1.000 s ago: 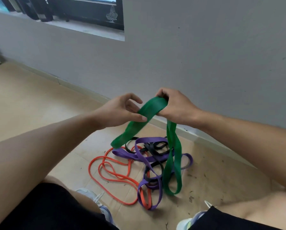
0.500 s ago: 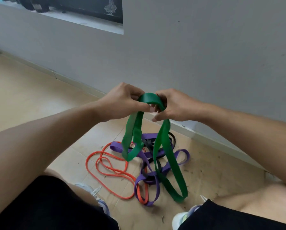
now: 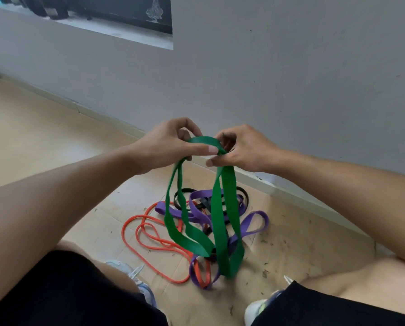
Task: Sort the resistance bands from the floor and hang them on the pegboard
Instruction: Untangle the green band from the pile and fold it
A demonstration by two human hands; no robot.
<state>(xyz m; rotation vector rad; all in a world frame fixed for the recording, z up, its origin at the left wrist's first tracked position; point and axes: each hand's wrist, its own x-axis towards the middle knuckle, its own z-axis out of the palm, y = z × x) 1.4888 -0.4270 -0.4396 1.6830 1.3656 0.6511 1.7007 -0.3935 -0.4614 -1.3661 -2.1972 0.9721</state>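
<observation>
A wide green resistance band (image 3: 222,215) hangs doubled from both hands above the floor. My left hand (image 3: 166,144) pinches its top fold on the left, and my right hand (image 3: 241,149) grips the same fold on the right, the two hands almost touching. Two green loops dangle down over the pile. Below lie a thin orange band (image 3: 145,234), a purple band (image 3: 253,222) and a black band (image 3: 185,196), tangled together on the floor. No pegboard is in view.
A grey wall (image 3: 291,78) with a pale skirting board runs close behind the pile. My knees in black shorts (image 3: 67,290) and my shoes (image 3: 258,309) flank the bands. The wooden floor (image 3: 32,137) stretches off to the left. A dark window sits at top left.
My left hand has come in to the top fold beside the right hand. The green band is now gathered double, and its loops hang lower over the pile.
</observation>
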